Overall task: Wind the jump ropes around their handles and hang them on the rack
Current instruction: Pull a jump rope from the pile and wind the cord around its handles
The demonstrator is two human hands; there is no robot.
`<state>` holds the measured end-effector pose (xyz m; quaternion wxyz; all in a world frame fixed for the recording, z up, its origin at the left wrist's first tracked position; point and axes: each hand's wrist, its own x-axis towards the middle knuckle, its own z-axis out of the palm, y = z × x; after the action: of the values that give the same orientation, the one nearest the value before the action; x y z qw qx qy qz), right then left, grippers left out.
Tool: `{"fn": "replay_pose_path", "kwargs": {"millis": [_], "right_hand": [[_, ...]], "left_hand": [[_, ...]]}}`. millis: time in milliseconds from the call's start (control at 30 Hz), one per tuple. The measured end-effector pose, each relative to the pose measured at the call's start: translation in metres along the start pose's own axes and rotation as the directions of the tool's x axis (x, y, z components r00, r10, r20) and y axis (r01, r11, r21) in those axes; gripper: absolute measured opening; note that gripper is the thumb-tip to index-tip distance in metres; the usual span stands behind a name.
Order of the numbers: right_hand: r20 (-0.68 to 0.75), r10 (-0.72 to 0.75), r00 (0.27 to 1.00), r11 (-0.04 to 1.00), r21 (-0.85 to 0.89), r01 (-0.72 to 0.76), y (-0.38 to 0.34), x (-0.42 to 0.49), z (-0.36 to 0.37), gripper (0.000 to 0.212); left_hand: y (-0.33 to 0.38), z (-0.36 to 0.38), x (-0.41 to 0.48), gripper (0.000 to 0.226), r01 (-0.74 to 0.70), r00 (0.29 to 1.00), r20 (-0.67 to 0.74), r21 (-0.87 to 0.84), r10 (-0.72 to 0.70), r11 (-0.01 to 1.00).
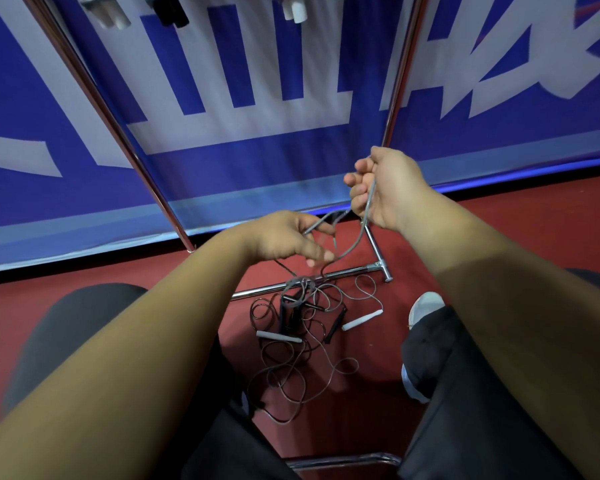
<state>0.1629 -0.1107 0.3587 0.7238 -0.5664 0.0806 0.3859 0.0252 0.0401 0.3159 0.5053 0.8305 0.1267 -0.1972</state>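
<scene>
- My right hand (385, 188) was raised, its fingers curled round a grey rope (355, 237), with the cord running out below the heel of the palm.
- My left hand (284, 240) sat lower and to the left, apart from the right. It pinched the same cord between thumb and fingertips, and a slack loop sagged between the two hands.
- From my end, I judged the step to be drawing this one rope free of the heap before winding it. To do that well I would feed it hand over hand under gentle tension. I would let the loops fall open rather than yank them, and find both handles before starting any turns.
- The cord looked thin, smooth and springy, like coated cable that holds its curl. It seemed to trail down from the left hand into the tangle.
- The tangle (302, 355) lay on the red floor (153, 282) between my knees, a heap of thin dark and grey cords in overlapping coils. Two slim white handles (362, 322) and some black handles (290, 315) lay among them.
- Just beyond it ran the rack's base bar (350, 273), a polished round tube with a T-joint at its right end. Shiny uprights (125, 147) rose from the base.
- At the top edge, hung handles (293, 10) in white and black dangled from the rack. I took those for ropes already put up.
- A blue and white banner (257, 98) stood behind.
</scene>
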Motion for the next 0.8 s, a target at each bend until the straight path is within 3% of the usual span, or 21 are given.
{"fn": "replay_pose_path", "kwargs": {"millis": [67, 233, 433, 567, 667, 800], "right_hand": [[-0.006, -0.024, 1.000, 0.999, -0.035, 0.023, 0.000, -0.001, 0.003, 0.042], [0.011, -0.053, 0.999, 0.998, 0.016, 0.053, 0.003, -0.002, 0.010, 0.050], [0.039, -0.042, 0.998, 0.994, 0.100, 0.038, 0.004, -0.001, 0.010, 0.052], [0.045, -0.021, 0.999, 0.995, 0.102, 0.017, 0.005, -0.001, 0.011, 0.052], [0.038, -0.002, 0.999, 1.000, -0.027, 0.003, 0.003, 0.003, 0.009, 0.061], [-0.091, -0.041, 0.995, 0.906, -0.423, -0.001, 0.003, 0.012, 0.005, 0.076]], "left_hand": [[-0.003, 0.006, 0.006, 0.058, -0.002, 1.000, -0.002, -0.019, 0.002, 1.000], [-0.013, 0.012, 0.015, 0.039, -0.034, 0.999, -0.017, -0.025, 0.034, 0.999], [-0.007, 0.026, 0.018, 0.048, -0.042, 0.998, -0.057, -0.055, 0.039, 0.998], [-0.007, 0.026, 0.023, 0.011, -0.021, 0.995, -0.102, -0.040, 0.016, 0.999], [-0.008, 0.023, 0.025, 0.016, 0.023, 0.987, -0.160, -0.059, -0.032, 0.998], [-0.007, 0.013, 0.021, 0.022, -0.021, 0.977, -0.213, -0.135, -0.009, 0.991]]}}
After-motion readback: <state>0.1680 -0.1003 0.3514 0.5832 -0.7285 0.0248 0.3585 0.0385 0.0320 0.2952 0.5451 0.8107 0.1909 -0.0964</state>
